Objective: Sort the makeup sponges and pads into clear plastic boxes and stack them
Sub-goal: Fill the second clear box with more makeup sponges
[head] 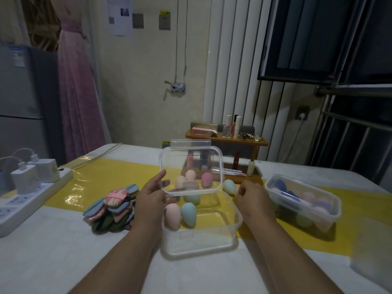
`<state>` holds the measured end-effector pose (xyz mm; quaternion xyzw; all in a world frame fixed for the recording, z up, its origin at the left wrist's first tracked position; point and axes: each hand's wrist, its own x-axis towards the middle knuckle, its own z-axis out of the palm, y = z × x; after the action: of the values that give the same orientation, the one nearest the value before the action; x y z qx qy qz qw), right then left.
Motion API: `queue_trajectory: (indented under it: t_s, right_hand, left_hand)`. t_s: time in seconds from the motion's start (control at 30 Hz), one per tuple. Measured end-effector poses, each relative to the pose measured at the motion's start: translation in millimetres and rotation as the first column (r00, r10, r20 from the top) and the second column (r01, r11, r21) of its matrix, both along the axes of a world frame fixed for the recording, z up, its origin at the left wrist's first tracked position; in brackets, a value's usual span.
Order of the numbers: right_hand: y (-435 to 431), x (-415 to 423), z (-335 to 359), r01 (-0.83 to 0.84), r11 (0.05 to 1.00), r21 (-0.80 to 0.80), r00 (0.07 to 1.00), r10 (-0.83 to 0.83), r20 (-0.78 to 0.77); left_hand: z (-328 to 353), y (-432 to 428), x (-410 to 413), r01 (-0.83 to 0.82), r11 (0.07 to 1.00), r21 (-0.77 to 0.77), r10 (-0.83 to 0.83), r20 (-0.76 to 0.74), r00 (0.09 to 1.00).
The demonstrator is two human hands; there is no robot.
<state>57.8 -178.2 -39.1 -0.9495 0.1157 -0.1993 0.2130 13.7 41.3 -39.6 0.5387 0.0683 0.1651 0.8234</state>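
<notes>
Clear glossy plastic lid (pixel 191 166) and box (pixel 212 240); matt foam sponges (pixel 172 215); cloth pads (pixel 112 209); glossy yellow runner (pixel 95 179); wooden shelf (pixel 229 141).

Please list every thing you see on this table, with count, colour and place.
clear box: one, transparent, open, centre
lid: one, transparent, raised over the box
sponges in box: three, pink, blue, green
loose sponges: several, pink, peach, green, behind box
second box: one, clear, right, holding sponges
pads: one pile, blue, pink, green, left
power strip: one, white, far left
wooden shelf: one, brown, far side
left hand: grips the lid
right hand: curled at box's right rim
</notes>
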Motion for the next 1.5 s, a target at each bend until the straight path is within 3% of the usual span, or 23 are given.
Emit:
queue_trajectory:
  t_s: [0.2, 0.3, 0.43, 0.53, 0.73, 0.97, 1.5]
  right_hand:
    - [5.9, -24.6, 25.2, -0.202, 0.936, 0.288, 0.939, 0.102, 0.327]
    - [12.4, -35.1, 37.6, -0.361, 0.883, 0.299, 0.891, 0.231, 0.391]
    - [25.4, -41.0, 44.9, -0.531, 0.825, 0.195, 0.836, 0.471, 0.281]
    - [31.7, -44.5, 46.0, -0.558, 0.828, 0.057, 0.825, 0.546, 0.145]
    - [39.9, -48.1, 44.6, -0.479, 0.877, -0.044, 0.878, 0.479, -0.004]
    - [49.7, -51.4, 47.2, -0.475, 0.857, -0.199, 0.880, 0.455, -0.139]
    - [53.9, -47.7, 43.9, -0.517, 0.837, -0.178, 0.852, 0.483, -0.202]
  left_hand:
    - [2.0, -1.0, -1.6, 0.004, 1.000, -0.001, -0.004, 0.009, 1.000]
    - [2.6, -0.7, -2.5, -0.001, 1.000, 0.006, 0.001, 0.002, 1.000]
    - [2.6, -0.6, -1.6, -0.002, 1.000, 0.010, 0.002, 0.000, 1.000]
    - [2.3, -0.6, -1.2, -0.002, 1.000, 0.012, 0.002, -0.001, 1.000]
    - [2.3, -0.6, -0.6, 0.001, 1.000, 0.011, -0.001, -0.008, 1.000]
    - [1.8, -0.5, 0.2, -0.006, 1.000, 0.022, 0.006, -0.008, 1.000]
    - [5.4, -2.4, -4.7, -0.006, 1.000, 0.023, 0.006, -0.021, 1.000]
